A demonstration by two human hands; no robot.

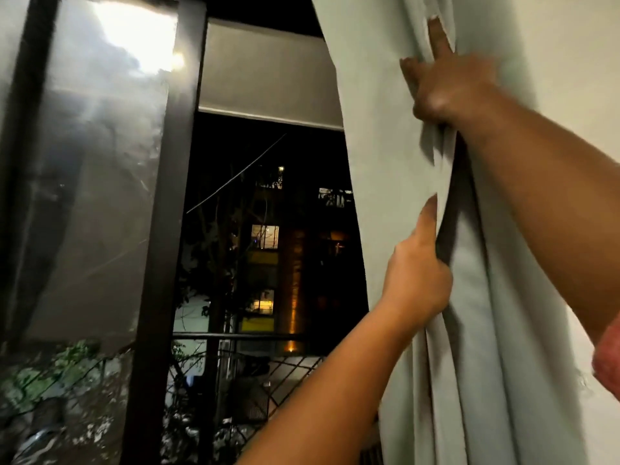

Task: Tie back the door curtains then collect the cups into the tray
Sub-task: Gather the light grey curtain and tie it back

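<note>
While the pale curtain (pixel 385 146) hangs bunched at the right of the open doorway, its folds run top to bottom, and both hands sit along that line. Right hand (pixel 449 85) clenches the gathers high up; left hand (pixel 417 280) grips a dark strip (pixel 451 203) directly below, likely the tie-back. Wrapping would go sideways, across the folds. Cups and tray are out of view.

I see no worktop or floor from here; the pale curtain (pixel 385 162) just hangs against the white wall (pixel 570 45), beside the dark door frame (pixel 167 196).
</note>
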